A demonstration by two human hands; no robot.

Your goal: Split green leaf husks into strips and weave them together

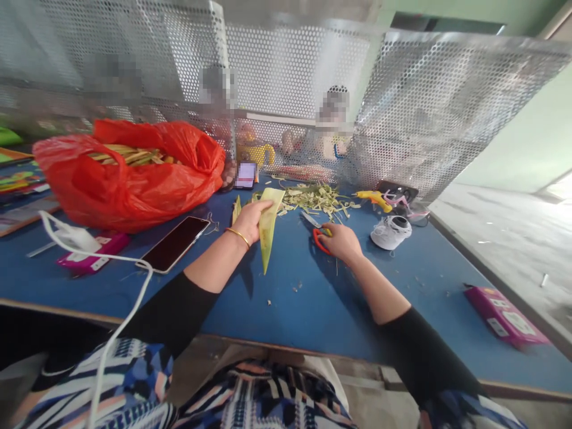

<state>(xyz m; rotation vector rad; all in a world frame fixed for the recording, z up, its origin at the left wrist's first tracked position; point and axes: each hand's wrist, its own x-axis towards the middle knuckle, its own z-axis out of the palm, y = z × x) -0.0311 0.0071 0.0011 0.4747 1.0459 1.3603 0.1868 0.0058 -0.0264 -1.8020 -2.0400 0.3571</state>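
My left hand [250, 221], with a gold bangle at the wrist, grips a broad pale-green husk leaf [268, 235] whose pointed tip hangs down over the blue table. Close to that hand stand a few more yellowish leaf pieces [236, 210]. To the right, the fingers of my right hand [343, 241] are closed on the red-orange handles of a pair of scissors [320, 239]. The blades lie low over the table and point away to the left. Beyond both hands spreads a heap of cut green scraps [313, 199].
On the left sit a red plastic bag [156, 190] of leaf strips, a phone [174, 244] and a purple box [96, 253] under a white cable [143, 292]. White thread [388, 233], a yellow glue gun [375, 198] and another purple box [507, 316] are right. Perforated metal screens [295, 71] stand behind.
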